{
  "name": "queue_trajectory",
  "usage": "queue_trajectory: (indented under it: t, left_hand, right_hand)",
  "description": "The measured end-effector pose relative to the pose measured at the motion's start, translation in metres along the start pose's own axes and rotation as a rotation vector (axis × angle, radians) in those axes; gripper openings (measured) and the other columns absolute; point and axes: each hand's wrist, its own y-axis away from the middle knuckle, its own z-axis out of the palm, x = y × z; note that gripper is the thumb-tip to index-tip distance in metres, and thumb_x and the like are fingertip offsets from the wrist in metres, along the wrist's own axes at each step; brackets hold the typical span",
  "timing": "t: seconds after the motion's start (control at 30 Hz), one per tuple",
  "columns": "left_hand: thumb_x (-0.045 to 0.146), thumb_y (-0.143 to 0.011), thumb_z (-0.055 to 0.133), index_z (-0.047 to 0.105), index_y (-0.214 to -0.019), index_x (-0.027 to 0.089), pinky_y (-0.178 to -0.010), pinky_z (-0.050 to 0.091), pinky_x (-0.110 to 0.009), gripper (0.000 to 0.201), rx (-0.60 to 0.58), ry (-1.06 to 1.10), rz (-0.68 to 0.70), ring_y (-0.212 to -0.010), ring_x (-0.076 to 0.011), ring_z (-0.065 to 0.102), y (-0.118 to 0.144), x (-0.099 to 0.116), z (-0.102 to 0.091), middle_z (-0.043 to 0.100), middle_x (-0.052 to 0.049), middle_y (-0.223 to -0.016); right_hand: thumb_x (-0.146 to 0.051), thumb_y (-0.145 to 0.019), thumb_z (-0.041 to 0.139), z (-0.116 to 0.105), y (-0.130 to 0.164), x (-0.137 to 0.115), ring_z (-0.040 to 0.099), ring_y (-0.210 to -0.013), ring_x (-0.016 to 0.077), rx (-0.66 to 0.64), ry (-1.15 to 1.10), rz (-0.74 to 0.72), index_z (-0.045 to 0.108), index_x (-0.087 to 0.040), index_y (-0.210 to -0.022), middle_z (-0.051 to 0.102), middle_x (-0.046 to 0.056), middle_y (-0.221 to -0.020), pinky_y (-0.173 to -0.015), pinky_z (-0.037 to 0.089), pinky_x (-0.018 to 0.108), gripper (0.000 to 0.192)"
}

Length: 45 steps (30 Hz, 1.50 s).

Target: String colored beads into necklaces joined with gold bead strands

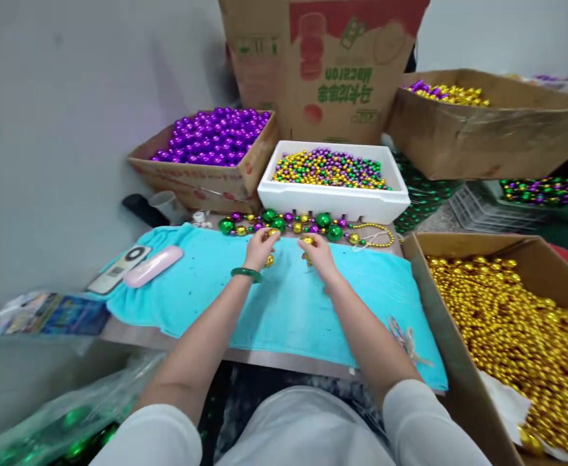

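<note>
My left hand [260, 249], with a green bangle [246, 275] on its wrist, pinches a gold bead [274, 232]. Another gold bead [269, 261] hangs just below its fingers. To the right, my right hand [320, 255] is closed on a gold bead [307, 240], with more gold showing under the fingertips. Any string between the hands is too fine to make out. Both hands are over a turquoise towel [284, 310]. Just beyond them lies a row of green, purple and gold beads [335, 232], ending on the right in a strand of small gold beads [389, 238].
Behind stand a white foam box [332, 197] of mixed beads and a carton [201, 178] of purple beads. A carton [439, 349] of gold strands flanks the table's right side. On the towel's left lie a pink case [153, 266] and a white remote-like device [118, 270]; scissors [405, 338] lie right.
</note>
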Motion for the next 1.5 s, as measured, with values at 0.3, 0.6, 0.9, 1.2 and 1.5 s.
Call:
queue_trajectory:
  t: [0.3, 0.6, 0.9, 1.2, 1.5]
  left_hand:
    - [0.023, -0.074, 0.062, 0.061, -0.114, 0.017, -0.105, 0.035, -0.044, 0.04, 0.1, -0.314, 0.086, -0.119, -0.0299, 0.049, -0.041, -0.073, -0.042, 0.057, -0.015, -0.121]
    - [0.035, -0.083, 0.052, 0.064, -0.113, 0.015, -0.094, 0.046, -0.035, 0.037, 0.011, -0.123, 0.011, -0.104, -0.0213, 0.06, -0.066, -0.086, -0.047, 0.066, -0.011, -0.113]
    - [0.037, -0.072, 0.067, 0.069, -0.1, 0.018, -0.072, 0.052, -0.03, 0.034, -0.156, -0.101, -0.163, -0.081, -0.018, 0.065, -0.016, -0.045, -0.189, 0.07, -0.005, -0.091]
    - [0.024, -0.064, 0.072, 0.072, -0.071, 0.01, -0.069, 0.051, -0.031, 0.015, -0.308, -0.388, -0.811, -0.062, -0.0169, 0.062, 0.228, -0.049, -0.366, 0.065, -0.003, -0.06]
    - [0.032, -0.07, 0.066, 0.061, -0.117, 0.019, -0.097, 0.04, -0.041, 0.049, -0.03, -0.929, -0.815, -0.113, -0.0327, 0.055, 0.372, -0.181, -0.333, 0.059, -0.016, -0.121]
  right_hand:
    - [-0.021, -0.086, 0.049, 0.127, -0.029, 0.008, 0.048, -0.115, 0.0279, -0.033, 0.739, -0.24, 0.053, -0.017, -0.121, 0.054, 0.015, -0.12, -0.094, 0.042, 0.041, 0.036]
    - [-0.03, -0.087, 0.049, 0.132, -0.051, 0.034, 0.05, -0.118, 0.0212, 0.007, 0.368, -0.279, 0.056, -0.011, -0.124, 0.058, 0.014, -0.124, -0.103, 0.037, 0.034, 0.042]
    - [-0.047, -0.083, 0.048, 0.097, -0.051, 0.028, 0.059, -0.099, 0.0213, 0.223, 0.198, -0.367, 0.064, -0.014, -0.098, 0.067, 0.011, -0.102, -0.091, 0.044, 0.039, 0.039]
    - [-0.028, -0.084, 0.05, 0.205, 0.027, -0.01, 0.058, -0.1, 0.0253, -0.258, 0.406, -0.889, 0.063, -0.016, -0.102, 0.065, 0.014, -0.101, -0.088, 0.044, 0.042, 0.025]
    - [-0.02, -0.09, 0.045, 0.294, 0.206, -0.017, 0.059, -0.095, 0.0224, -1.37, 0.691, -1.099, 0.067, -0.014, -0.097, 0.068, 0.011, -0.097, -0.088, 0.042, 0.033, 0.024]
